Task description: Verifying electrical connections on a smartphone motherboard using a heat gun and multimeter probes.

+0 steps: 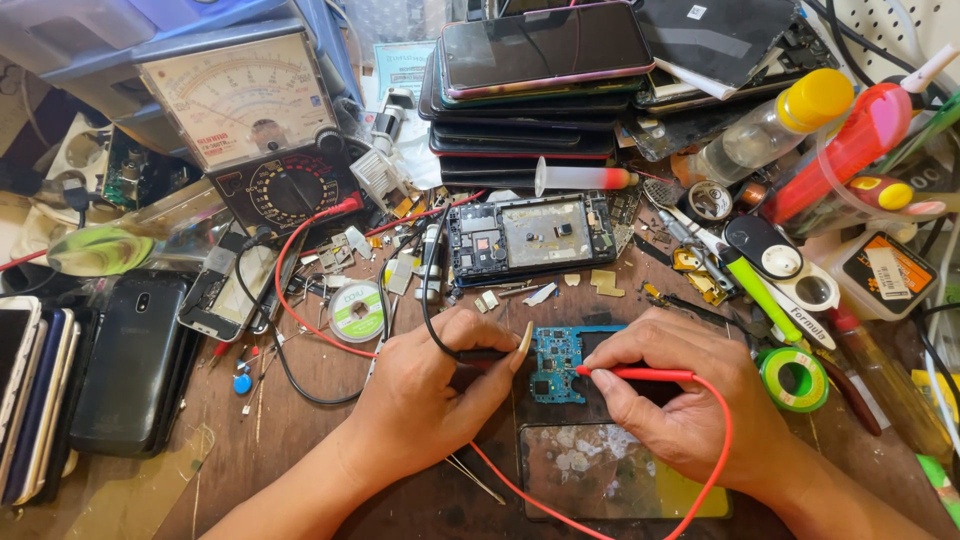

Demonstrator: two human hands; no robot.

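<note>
Blue phone circuit board [556, 362], small and rectangular, lies flat on the cluttered brown wooden workbench [330, 420], and every place below is told from it. Up and to the left stands the largest instrument, a black analog multimeter with a pale dial face [262, 130]; its red and black leads run down toward the board. Directly above the board, at the back, rises a stack of dark smartphones [530, 90], and in front of that stack lies an opened phone frame with its inner parts bare [528, 235]. Far left of the board lie more dark handsets side by side [130, 365]. Just below it sits a cracked glass panel [610, 470], and to its right a green roll of tape [794, 378].

The left hand [430, 395] is closed around the black test probe [478, 355], tip near the board's left edge. The right hand [680, 385] pinches the red test probe [630, 373] between thumb and forefinger, its tip touching the board's right side.

To probe well, I judge that both wrists should rest on the bench, each tip should sit on one contact only without bridging neighbours, and pressure should stay light so the loose board does not slide.
</note>
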